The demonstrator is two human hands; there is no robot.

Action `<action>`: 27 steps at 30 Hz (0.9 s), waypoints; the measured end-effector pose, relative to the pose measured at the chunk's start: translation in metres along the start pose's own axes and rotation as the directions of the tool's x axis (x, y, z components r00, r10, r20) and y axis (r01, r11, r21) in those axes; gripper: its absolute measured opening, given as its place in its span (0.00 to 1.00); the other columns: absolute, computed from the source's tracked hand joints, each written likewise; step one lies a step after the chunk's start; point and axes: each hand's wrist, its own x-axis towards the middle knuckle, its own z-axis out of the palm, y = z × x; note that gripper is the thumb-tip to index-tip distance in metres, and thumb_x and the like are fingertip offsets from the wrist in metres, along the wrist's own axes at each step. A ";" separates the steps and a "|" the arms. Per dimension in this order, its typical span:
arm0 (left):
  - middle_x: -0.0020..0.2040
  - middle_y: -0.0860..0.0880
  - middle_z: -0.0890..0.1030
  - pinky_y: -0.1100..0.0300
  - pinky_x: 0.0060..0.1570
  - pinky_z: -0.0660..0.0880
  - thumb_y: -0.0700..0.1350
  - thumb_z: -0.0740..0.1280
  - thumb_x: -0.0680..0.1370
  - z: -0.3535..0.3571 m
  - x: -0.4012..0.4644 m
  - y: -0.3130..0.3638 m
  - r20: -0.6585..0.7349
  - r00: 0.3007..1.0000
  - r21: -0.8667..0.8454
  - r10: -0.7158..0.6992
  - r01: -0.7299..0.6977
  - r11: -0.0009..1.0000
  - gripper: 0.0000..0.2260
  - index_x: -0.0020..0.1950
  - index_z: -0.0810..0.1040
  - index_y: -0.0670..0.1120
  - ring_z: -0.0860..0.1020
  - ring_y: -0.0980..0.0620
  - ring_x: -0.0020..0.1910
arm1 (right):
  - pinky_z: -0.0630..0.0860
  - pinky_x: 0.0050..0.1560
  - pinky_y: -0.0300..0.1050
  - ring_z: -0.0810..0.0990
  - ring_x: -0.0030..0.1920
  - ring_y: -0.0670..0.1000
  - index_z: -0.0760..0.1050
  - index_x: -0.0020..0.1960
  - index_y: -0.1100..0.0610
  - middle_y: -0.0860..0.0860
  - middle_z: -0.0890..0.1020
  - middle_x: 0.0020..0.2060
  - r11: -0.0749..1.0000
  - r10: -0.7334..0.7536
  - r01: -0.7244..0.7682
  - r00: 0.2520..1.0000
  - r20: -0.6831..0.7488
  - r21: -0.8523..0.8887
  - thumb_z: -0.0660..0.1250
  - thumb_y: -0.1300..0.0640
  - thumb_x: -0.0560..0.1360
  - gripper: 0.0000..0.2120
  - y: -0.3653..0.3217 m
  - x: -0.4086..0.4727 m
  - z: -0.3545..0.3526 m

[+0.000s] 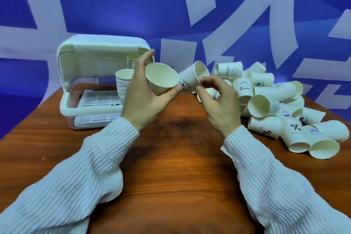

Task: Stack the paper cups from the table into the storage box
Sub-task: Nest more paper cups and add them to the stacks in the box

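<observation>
One paper cup [161, 80] held in left hand [144, 99] grip, fingers curled round it, mouth tilted toward camera. Second cup [193, 76] pinched at rim by right hand [218, 102], raised above wooden surface [171, 157]. Loose cup pile [281, 108] lying at right. Storage box [91, 85] at left, lid raised, cup stack [123, 83] seen inside.

Bare wooden table [171, 157] runs open between the sleeves, straight up to the storage box [91, 89], whose front stands open; the cup stack [123, 85] fills its right side, and the loose cup pile [281, 108] crowds the right
</observation>
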 end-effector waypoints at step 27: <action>0.71 0.51 0.69 0.53 0.71 0.70 0.53 0.73 0.77 -0.075 0.053 -0.055 -0.286 0.934 -0.056 -0.213 0.206 0.977 0.34 0.78 0.61 0.49 0.71 0.52 0.69 | 0.63 0.78 0.59 0.66 0.78 0.53 0.66 0.78 0.56 0.52 0.72 0.75 0.929 -0.361 0.369 0.915 0.178 -0.016 0.67 0.54 0.79 0.28 0.000 0.002 0.163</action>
